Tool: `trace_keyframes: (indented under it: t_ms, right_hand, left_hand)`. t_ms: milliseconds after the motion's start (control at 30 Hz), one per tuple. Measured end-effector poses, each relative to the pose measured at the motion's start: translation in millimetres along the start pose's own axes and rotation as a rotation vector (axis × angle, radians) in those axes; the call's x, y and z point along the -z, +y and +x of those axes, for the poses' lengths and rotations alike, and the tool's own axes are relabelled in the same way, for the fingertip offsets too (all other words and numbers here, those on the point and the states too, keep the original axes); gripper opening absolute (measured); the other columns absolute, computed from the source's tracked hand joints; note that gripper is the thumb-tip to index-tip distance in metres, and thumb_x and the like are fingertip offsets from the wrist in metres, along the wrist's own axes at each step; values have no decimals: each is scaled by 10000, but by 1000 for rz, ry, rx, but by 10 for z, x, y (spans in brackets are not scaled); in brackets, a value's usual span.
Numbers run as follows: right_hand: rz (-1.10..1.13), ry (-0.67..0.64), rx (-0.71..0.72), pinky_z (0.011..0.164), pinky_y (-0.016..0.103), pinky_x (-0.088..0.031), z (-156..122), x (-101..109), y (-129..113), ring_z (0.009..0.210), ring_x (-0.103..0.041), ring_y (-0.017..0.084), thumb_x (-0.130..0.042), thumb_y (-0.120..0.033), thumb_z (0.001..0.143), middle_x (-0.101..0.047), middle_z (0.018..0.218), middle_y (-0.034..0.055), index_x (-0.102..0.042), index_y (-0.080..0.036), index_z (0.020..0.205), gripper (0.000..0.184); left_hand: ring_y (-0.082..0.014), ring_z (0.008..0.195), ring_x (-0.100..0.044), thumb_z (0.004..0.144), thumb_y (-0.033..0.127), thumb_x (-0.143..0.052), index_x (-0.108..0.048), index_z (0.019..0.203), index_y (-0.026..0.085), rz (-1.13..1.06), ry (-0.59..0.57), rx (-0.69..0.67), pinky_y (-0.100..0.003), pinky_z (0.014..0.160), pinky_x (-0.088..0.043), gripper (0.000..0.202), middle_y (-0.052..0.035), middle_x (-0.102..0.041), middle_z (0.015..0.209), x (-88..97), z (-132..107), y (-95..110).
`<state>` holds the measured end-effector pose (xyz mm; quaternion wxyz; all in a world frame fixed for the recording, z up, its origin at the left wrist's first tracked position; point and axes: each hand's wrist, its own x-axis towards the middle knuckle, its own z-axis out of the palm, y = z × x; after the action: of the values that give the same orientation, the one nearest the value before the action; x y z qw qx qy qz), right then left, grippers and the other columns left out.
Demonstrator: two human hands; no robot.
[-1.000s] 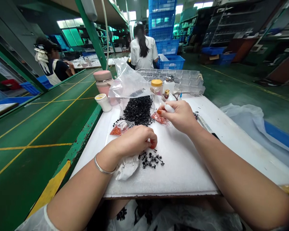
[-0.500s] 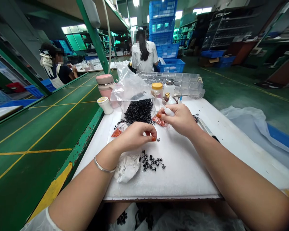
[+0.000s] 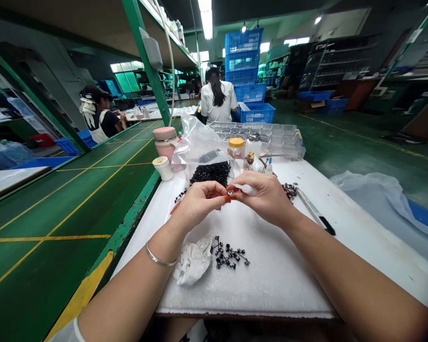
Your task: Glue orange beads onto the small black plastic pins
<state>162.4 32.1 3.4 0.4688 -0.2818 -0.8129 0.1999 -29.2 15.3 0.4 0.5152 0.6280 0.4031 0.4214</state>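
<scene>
My left hand (image 3: 204,198) is closed in a pinch on a small dark part (image 3: 230,192), mostly covered by the fingertips. My right hand (image 3: 266,192) is wrapped round a small white squeeze bottle (image 3: 248,190), its thumb and forefinger meeting my left fingertips at the part. Below the hands lies a loose group of small black stemmed pieces (image 3: 230,256), beside a crumpled white cloth or tissue (image 3: 193,261). Behind my hands, a large heap of similar black pieces (image 3: 211,173) spills by a clear plastic bag (image 3: 199,142).
A pink lidded container (image 3: 165,141), white tub (image 3: 162,168), yellow-lidded jar (image 3: 236,148) and clear compartment tray (image 3: 278,137) stand at the back. A utility knife (image 3: 316,211) lies right. A green conveyor belt (image 3: 67,204) runs left; two people sit beyond.
My right hand has come down and left with the squeeze bottle, my left hand has lifted slightly with the dark part, and their fingertips now meet. The camera view has tilted up.
</scene>
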Motion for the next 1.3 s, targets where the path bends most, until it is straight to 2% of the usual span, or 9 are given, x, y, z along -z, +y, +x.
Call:
trace_keyframes:
  t_ms: [133, 300, 367, 467, 733, 867, 1100, 1300]
  right_hand:
    - [-8, 26, -31, 692, 277, -472, 3, 3, 8, 743, -640, 149, -679, -201, 839, -724, 807, 28, -738, -186, 832, 61]
    - [-9, -20, -154, 623, 258, -431, 3, -5, 48, 683, -608, 138, -671, -214, 826, -703, 751, 12, -729, -178, 824, 68]
    - [-9, -28, -168, 615, 255, -424, 2, -13, 56, 676, -605, 137, -673, -225, 822, -699, 743, 8, -725, -179, 821, 70]
    - [-12, -23, -175, 632, 260, -428, 3, -19, 58, 680, -614, 140, -669, -227, 821, -703, 740, 8, -729, -183, 831, 75]
    - [-18, -10, -176, 634, 272, -427, -5, -8, 45, 675, -612, 145, -669, -279, 836, -699, 735, 13, -730, -184, 836, 114]
    - [-22, -14, -175, 633, 271, -425, -11, -6, 35, 670, -609, 141, -677, -265, 834, -694, 722, 7, -720, -185, 818, 93]
    - [-38, -5, -156, 668, 280, -446, -10, -9, 18, 708, -633, 152, -684, -263, 836, -712, 769, 13, -719, -187, 832, 83]
    - [-37, 15, -78, 710, 290, -471, -3, -28, -13, 743, -643, 159, -713, -252, 818, -720, 814, 22, -716, -193, 844, 65]
  left_hand:
    - [-103, 697, -575, 704, 249, -769, -679, 829, 125, -52, 0, 43, -217, 614, -452, 197, -24, -658, 780, 10, -5, -2]
    - [-134, 771, -619, 689, 246, -786, -709, 1042, 145, -146, -8, 92, -228, 629, -458, 376, -57, -704, 876, 28, 3, -31]
    - [-138, 786, -623, 691, 238, -783, -718, 1065, 148, -153, 1, 93, -230, 638, -458, 390, -69, -715, 906, 37, 9, -40]
    - [-136, 792, -621, 693, 239, -784, -743, 1032, 161, -149, 18, 81, -228, 642, -457, 350, -71, -726, 933, 53, 14, -50]
    - [-120, 744, -587, 716, 286, -781, -786, 893, 167, -158, 77, 80, -223, 637, -452, 213, -52, -719, 838, 61, 11, -47]
    - [-103, 695, -559, 689, 326, -814, -780, 840, 158, -183, 77, 70, -214, 616, -444, 230, -38, -688, 778, 69, 17, -49]
    - [-104, 704, -544, 702, 355, -797, -745, 807, 149, -149, 75, 62, -213, 618, -440, 237, -31, -659, 799, 66, 9, -26]
    - [-112, 704, -538, 729, 406, -775, -732, 791, 133, -139, 40, 75, -232, 643, -448, 283, -49, -656, 796, 18, -2, -22]
